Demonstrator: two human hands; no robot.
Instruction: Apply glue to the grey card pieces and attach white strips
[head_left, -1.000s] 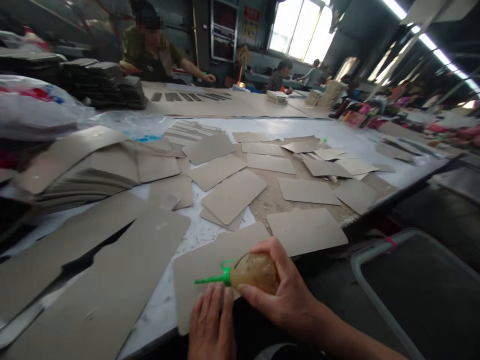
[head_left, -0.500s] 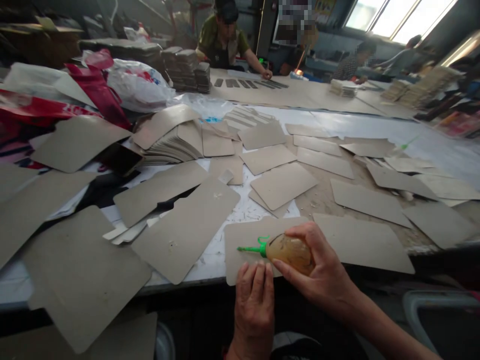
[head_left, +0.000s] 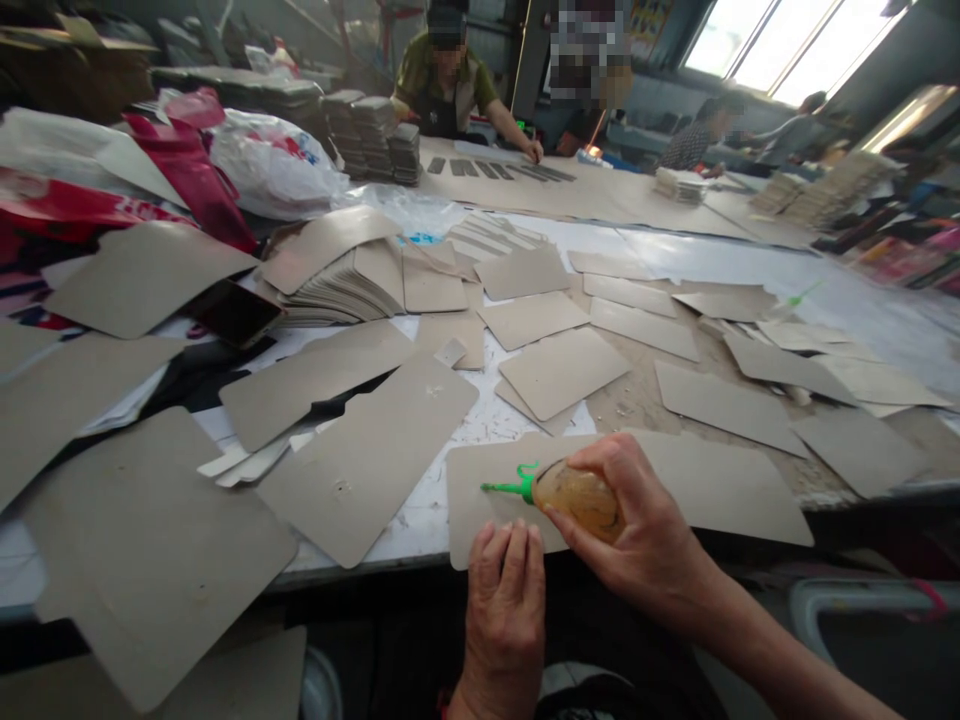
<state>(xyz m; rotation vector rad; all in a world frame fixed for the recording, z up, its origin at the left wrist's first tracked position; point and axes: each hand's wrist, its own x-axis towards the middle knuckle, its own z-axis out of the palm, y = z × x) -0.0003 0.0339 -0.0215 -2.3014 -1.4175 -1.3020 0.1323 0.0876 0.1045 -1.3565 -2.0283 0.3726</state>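
My right hand (head_left: 637, 530) is wrapped round a small amber glue bottle (head_left: 581, 497) with a green nozzle (head_left: 510, 488) that points left. The nozzle hovers over a grey cardboard sheet (head_left: 487, 480) at the near edge of the table. My left hand (head_left: 504, 600) lies flat, fingers together, with its fingertips on the near edge of that same sheet. A second grey sheet (head_left: 720, 490) lies just to the right, partly under my right hand.
Many grey cardboard sheets (head_left: 562, 368) are scattered over the white table (head_left: 435, 510), with a fanned stack (head_left: 337, 285) at left. Plastic bags (head_left: 274, 165) sit at far left. A person in a green shirt (head_left: 446, 85) works across the table. A grey bin rim (head_left: 847, 600) is at lower right.
The view swung left and then settled; my hands and the bottle stay over the same sheet, the bottle edging slightly forward.
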